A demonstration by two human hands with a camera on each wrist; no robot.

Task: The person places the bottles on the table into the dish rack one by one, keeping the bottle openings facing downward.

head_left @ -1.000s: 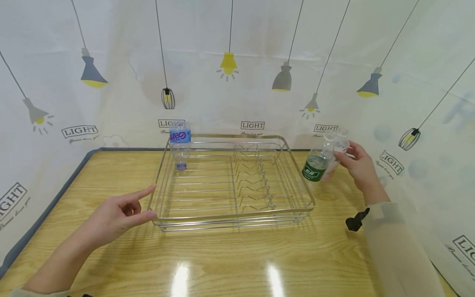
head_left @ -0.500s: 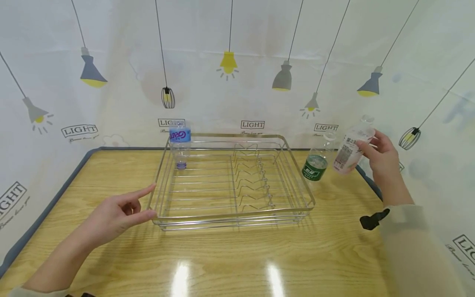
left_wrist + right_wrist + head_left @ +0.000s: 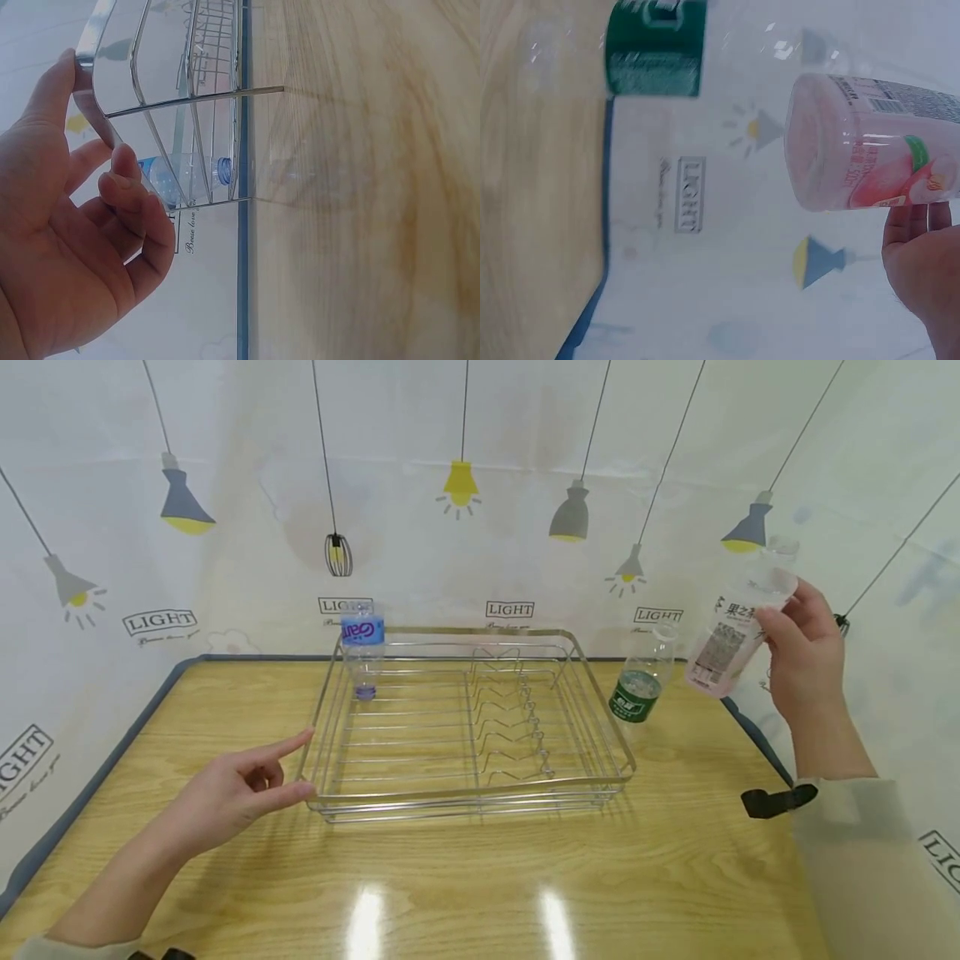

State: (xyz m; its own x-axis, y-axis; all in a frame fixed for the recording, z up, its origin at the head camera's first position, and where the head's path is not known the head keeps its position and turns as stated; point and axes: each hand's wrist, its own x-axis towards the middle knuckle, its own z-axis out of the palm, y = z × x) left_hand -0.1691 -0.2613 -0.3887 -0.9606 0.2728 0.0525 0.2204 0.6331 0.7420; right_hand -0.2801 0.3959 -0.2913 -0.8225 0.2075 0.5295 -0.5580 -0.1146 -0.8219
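My right hand [image 3: 806,643] grips a plastic drink bottle [image 3: 731,627] with a white and pink label, raised beside the back wall. It tilts, mouth up to the right; its pale base [image 3: 810,150] and peach picture show in the right wrist view. My left hand [image 3: 225,797] touches the front left corner of a wire dish rack [image 3: 472,795] with its straight index finger and thumb; the other fingers are bent, holding nothing. Inside the rack's back left corner a clear bottle [image 3: 363,631] with a blue label stands cap down.
Right of the rack, a clear bottle [image 3: 635,696] with a green label stands on the wooden table [image 3: 450,877]. A row of wire dividers [image 3: 510,718] fills the rack's right part. Behind is a white wall covering [image 3: 420,552] printed with lamps.
My right hand has lifted the pink-labelled bottle from behind the green-labelled one, up and to the right. The left hand and the rack have stayed in place.
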